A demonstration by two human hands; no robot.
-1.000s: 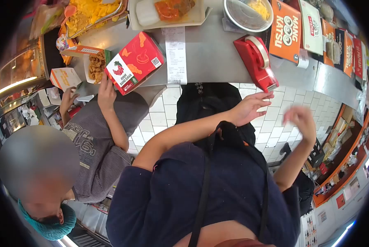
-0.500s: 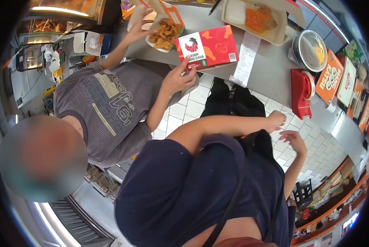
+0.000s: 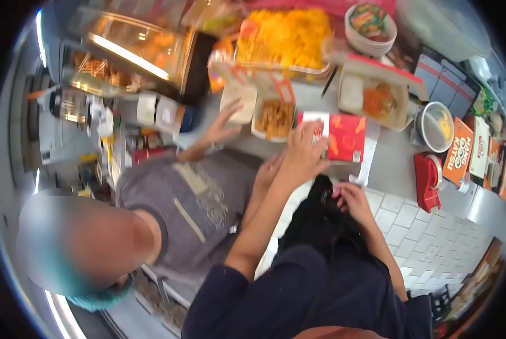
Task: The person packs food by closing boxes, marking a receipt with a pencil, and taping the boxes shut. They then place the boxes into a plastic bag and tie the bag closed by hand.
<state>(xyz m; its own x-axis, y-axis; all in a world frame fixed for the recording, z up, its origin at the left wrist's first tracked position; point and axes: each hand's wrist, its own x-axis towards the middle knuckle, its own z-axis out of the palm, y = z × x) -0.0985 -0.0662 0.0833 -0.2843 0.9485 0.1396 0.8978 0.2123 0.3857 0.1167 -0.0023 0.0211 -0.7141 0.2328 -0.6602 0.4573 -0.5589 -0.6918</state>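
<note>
My left hand (image 3: pixel 305 151) reaches across to the steel counter (image 3: pixel 388 164) and lies with fingers spread on the white end of a red meal box (image 3: pixel 348 137). My right hand (image 3: pixel 352 199) is lower, at the counter's edge, fingers curled against a black bag (image 3: pixel 315 220) that hangs there; blur hides whether it grips. A co-worker in a grey striped shirt (image 3: pixel 191 209) stands on my left. One of their hands (image 3: pixel 226 120) rests on an open white box flap, the other (image 3: pixel 267 169) is beside my left wrist. An open box of fried pieces (image 3: pixel 275 117) sits next to the red box.
A paper receipt (image 3: pixel 369 155) lies right of the red box. A red tape dispenser (image 3: pixel 429 182), a lidded bowl (image 3: pixel 435 127), an open tray with rice and sauce (image 3: pixel 371 97) and orange packaging (image 3: pixel 459 151) stand to the right. A pan of yellow food (image 3: pixel 284 38) and a lit display case (image 3: pixel 129 53) are behind.
My left hand rose from in front of my chest onto the red box, which the co-worker had been holding. My right hand moved up to the black bag. The view swung left.
</note>
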